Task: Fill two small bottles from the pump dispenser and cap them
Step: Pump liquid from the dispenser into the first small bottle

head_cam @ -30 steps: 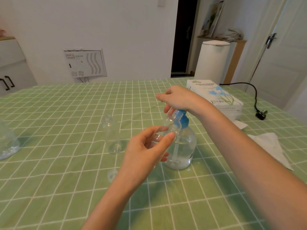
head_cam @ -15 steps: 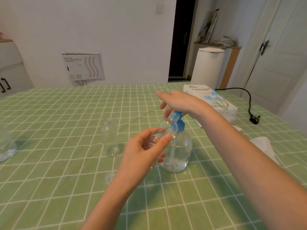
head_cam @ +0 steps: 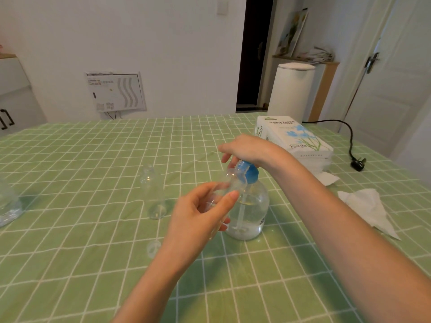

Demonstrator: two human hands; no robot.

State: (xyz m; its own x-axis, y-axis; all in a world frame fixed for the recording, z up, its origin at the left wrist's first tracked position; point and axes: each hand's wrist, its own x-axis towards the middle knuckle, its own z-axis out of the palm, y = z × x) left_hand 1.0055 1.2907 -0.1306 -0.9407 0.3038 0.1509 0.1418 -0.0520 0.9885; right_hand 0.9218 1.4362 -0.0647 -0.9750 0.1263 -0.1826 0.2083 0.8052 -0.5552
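Midway, the left hand (head_cam: pixel 198 213) grips a small clear bottle (head_cam: pixel 232 183), fingers curled round it, tilted at the pump dispenser (head_cam: pixel 253 206) nozzle. The right hand (head_cam: pixel 249 148) presses down on top, fingers relaxed. A second bottle (head_cam: pixel 152 194) stands upright nearby on the surface (head_cam: pixel 93 171).

The tissue pack (head_cam: pixel 296 139) reads "TISSUE PAPER" on its top; the smaller print beneath is illegible. The wall panel's (head_cam: pixel 115 92) stickers are too small to read.

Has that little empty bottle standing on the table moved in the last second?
No. The standing small bottle keeps its place left of the pump dispenser; only the camera shifted.
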